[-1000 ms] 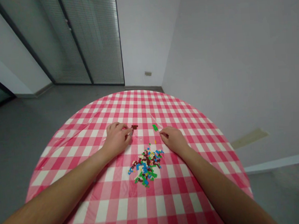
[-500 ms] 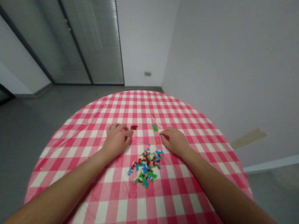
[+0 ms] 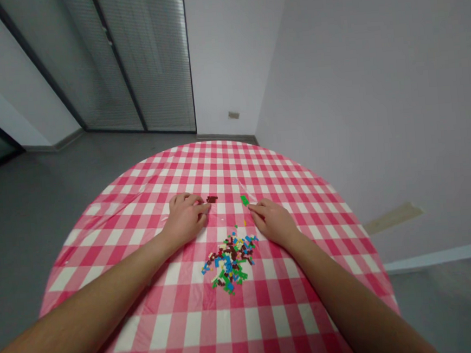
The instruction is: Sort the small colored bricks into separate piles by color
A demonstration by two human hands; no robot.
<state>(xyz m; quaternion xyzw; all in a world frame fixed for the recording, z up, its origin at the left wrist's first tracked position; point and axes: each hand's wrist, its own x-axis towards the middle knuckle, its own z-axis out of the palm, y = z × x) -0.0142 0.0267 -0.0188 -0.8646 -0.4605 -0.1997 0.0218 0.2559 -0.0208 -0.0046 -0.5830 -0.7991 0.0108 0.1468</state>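
left hand point(image 3: 185, 218): grip resting curled, cannot tell if clenching anything, dark brown bricks point(image 3: 212, 199) just beside fingertips | right hand point(image 3: 274, 222): grip lying released, near green brick point(image 3: 244, 200) | mixed plastic bricks point(image 3: 229, 262): lying heaped between both hands on gingham-covered counter point(image 3: 162, 332)

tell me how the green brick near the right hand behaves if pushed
The green plastic brick looks rigid and probably light for its size. Lying flat, it would likely slide rather than roll or tip. The smooth-looking checked tablecloth may let it skate away from the right hand.
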